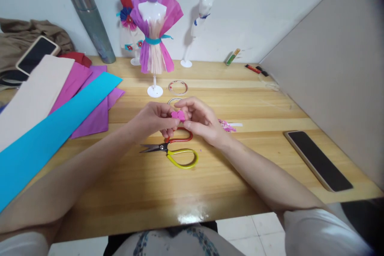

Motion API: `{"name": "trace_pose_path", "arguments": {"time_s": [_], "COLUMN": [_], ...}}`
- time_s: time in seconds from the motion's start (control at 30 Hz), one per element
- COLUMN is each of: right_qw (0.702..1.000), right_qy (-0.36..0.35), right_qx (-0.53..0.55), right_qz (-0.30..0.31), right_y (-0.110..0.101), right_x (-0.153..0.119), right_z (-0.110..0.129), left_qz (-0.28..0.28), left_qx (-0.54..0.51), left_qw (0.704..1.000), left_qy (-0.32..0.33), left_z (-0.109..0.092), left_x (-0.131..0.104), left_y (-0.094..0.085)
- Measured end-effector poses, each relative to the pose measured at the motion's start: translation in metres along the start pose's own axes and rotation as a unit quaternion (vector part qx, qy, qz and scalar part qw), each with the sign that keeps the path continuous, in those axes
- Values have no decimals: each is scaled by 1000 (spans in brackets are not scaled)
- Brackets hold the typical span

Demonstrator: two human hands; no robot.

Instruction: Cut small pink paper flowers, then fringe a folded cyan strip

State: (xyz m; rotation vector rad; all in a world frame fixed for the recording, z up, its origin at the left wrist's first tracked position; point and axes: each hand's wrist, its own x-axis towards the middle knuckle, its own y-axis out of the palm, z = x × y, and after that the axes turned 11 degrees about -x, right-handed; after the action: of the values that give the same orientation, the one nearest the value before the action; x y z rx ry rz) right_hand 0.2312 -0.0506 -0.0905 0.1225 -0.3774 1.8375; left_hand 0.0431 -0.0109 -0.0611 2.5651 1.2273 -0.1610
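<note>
A scalloped pink piece [178, 116], apparently shaped but not fastened to anything visible, is held over the desk [240, 172] between the left hand [154, 117] and right hand [204, 122], fingers curled nearly closed; scissors [162, 148] lie open nearby. Beyond, a mannequin [152, 10] wears a belted dress [154, 41]; the flask [93, 28] is capped, its contents hidden.

Phone [318, 160] near a grey partition [327, 60].
</note>
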Motion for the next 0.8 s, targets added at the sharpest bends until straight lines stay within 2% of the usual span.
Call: {"name": "trace_pose_path", "arguments": {"time_s": [0.13,0.27,0.43,0.67,0.8], "right_qw": [998,998,999,999,1000], "right_qy": [30,35,29,-15,-5], "right_qx": [3,2,6,-2,-6], "right_qz": [50,52,29,29,29], "right_y": [-2,-2,-2,-2,-1], "right_x": [0,0,-1,0,-1], "right_z": [7,8,7,9,6], "left_qz": [67,97,92,83,88], "left_qx": [-5,0,0,16,28], "left_qw": [997,995,995,996,995], "left_qy": [-30,-40,-39,-42,-45], "left_z": [0,2,2,0,1], "left_x": [0,0,1,0,0], "left_y": [-4,-6,-7,-6,-7]}}
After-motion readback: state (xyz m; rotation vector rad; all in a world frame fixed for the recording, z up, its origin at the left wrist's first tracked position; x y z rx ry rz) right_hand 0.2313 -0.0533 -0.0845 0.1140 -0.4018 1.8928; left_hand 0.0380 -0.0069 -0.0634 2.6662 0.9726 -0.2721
